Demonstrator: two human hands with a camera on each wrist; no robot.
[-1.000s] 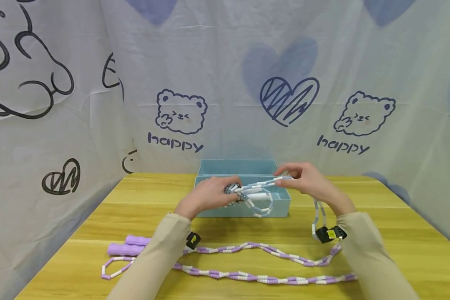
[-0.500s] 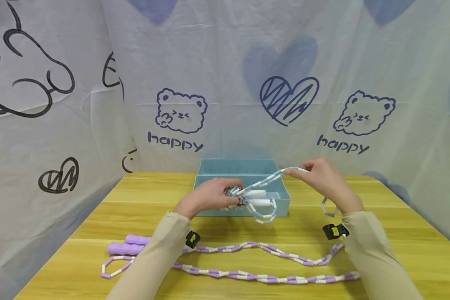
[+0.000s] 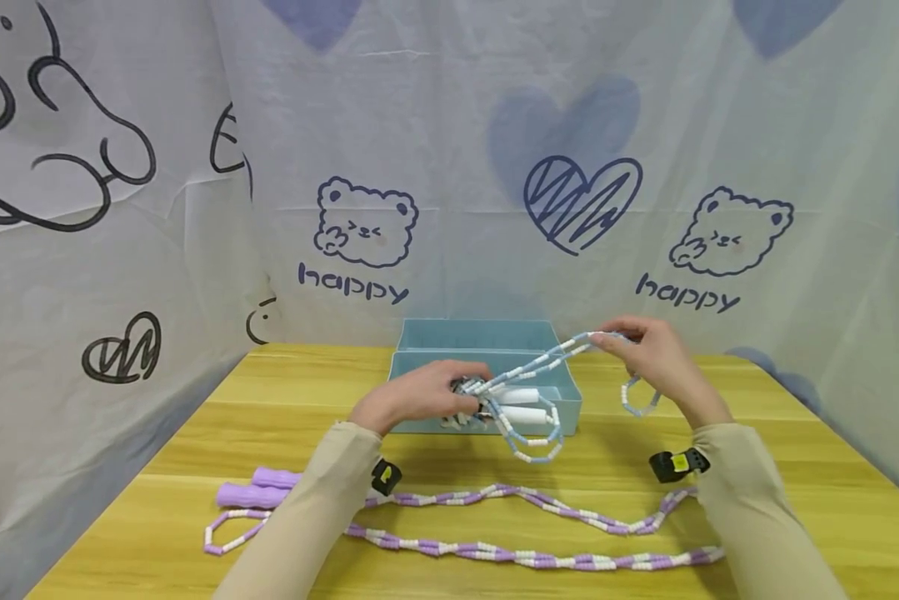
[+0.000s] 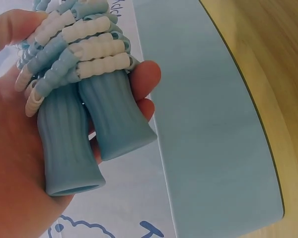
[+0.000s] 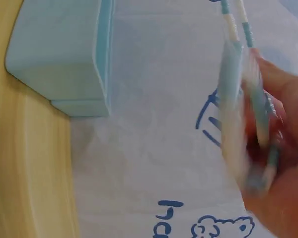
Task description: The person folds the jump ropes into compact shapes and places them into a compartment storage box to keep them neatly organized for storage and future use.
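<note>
My left hand (image 3: 422, 392) grips a bundled jump rope (image 3: 535, 364) of light blue and white beads, over the box. In the left wrist view its two blue handles (image 4: 64, 139) stick out of the fist, with beaded strands wound round their tops. Those handles look almost white in the head view, and a loop of beads hangs below them. Off to the right, my right hand (image 3: 655, 358) pinches a doubled length of the same rope, stretched up from the bundle. A short loop dangles under this hand; the strands here are blurred in the right wrist view.
Behind the left hand stands a light blue box (image 3: 567, 417) with a raised panel at its back. A purple and white beaded jump rope (image 3: 524, 557) lies across the wooden table in front, its purple handles (image 3: 254, 496) at the left. A printed cloth (image 3: 456, 250) hangs behind.
My right hand has moved right and away from the left, drawing out a longer stretch of rope. The loop and handles at the left hand have swung slightly downward.
</note>
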